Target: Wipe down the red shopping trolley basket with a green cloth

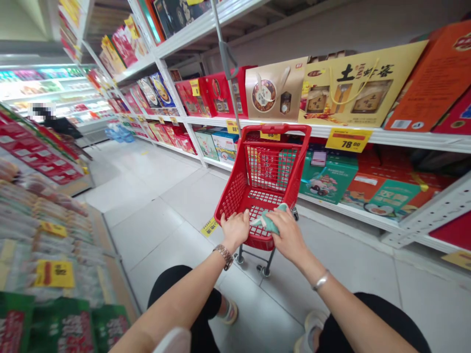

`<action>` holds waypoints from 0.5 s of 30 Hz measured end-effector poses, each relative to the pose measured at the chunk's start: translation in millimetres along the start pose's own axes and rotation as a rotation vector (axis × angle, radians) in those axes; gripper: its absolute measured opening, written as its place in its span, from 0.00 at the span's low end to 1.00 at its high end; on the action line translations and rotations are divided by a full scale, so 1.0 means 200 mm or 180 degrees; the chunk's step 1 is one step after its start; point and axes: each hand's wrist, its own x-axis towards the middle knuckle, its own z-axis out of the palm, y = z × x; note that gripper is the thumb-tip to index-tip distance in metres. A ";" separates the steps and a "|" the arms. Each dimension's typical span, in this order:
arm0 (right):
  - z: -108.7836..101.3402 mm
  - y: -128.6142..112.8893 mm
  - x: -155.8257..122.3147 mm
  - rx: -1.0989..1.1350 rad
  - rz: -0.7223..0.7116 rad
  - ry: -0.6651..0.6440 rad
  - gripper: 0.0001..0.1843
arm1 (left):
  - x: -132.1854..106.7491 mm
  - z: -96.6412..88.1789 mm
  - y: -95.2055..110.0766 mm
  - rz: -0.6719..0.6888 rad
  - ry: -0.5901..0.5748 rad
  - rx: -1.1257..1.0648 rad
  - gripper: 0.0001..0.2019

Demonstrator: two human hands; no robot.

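A small red plastic shopping cart [235, 193] on wheels stands in front of me in a shop aisle, tilted toward me. My left hand [234, 229] is closed around the cart's near rim. My right hand [289, 234] presses a pale green cloth [268, 221] against the same rim, fingers curled over it. The cart's basket looks empty. A watch sits on my left wrist and a bracelet on my right. My knees in black trousers show at the bottom.
Shelves of boxed gift sets [353, 88] with yellow price tags [348, 139] run along the right. A low display of packaged goods [44, 235] lines the left. The tiled aisle floor [154, 196] stretches ahead. A person [55, 122] stands far off at the left.
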 end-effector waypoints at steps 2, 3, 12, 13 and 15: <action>-0.02 -0.08 -0.05 0.0016 -0.0066 -0.0183 0.27 | -0.03 0.00 0.00 0.0054 -0.0070 0.0003 0.28; -0.03 -0.11 -0.07 0.0017 -0.0083 -0.0262 0.26 | -0.04 0.00 0.00 0.0091 -0.0112 0.0005 0.28; -0.12 -0.10 -0.07 -0.0037 -0.0065 -0.0504 0.23 | 0.13 -0.13 -0.17 0.1280 0.0138 0.0221 0.24; -0.13 -0.08 -0.06 -0.0073 -0.0051 -0.0523 0.23 | 0.17 -0.14 -0.21 0.1452 0.0129 0.0303 0.24; -0.16 -0.05 -0.04 -0.0158 -0.0032 -0.0551 0.23 | 0.24 -0.14 -0.26 0.1559 0.0047 0.0399 0.23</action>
